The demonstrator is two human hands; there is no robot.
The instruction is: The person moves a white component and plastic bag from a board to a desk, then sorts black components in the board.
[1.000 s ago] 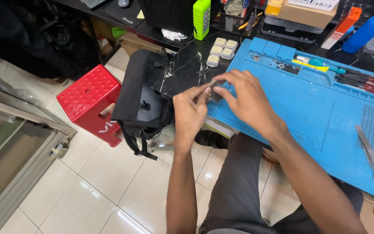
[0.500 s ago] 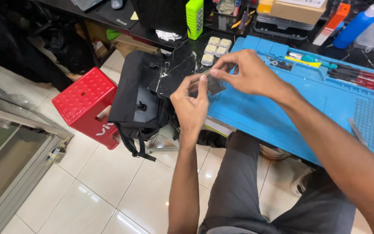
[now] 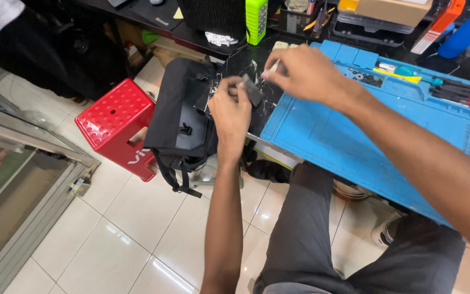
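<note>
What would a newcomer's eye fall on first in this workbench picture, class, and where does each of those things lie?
The two hands meet at the middle top: the left hand pinches a small dark flat part while the right hand reaches in over it. Under the right arm lies a bright blue work mat with small tools along its far edge. At the left, on the white tile floor, stands a red plastic stool beside a black bag.

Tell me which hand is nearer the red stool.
Left. The left hand is beside the black bag next to the red stool; the right hand is farther away, over the blue mat.
</note>
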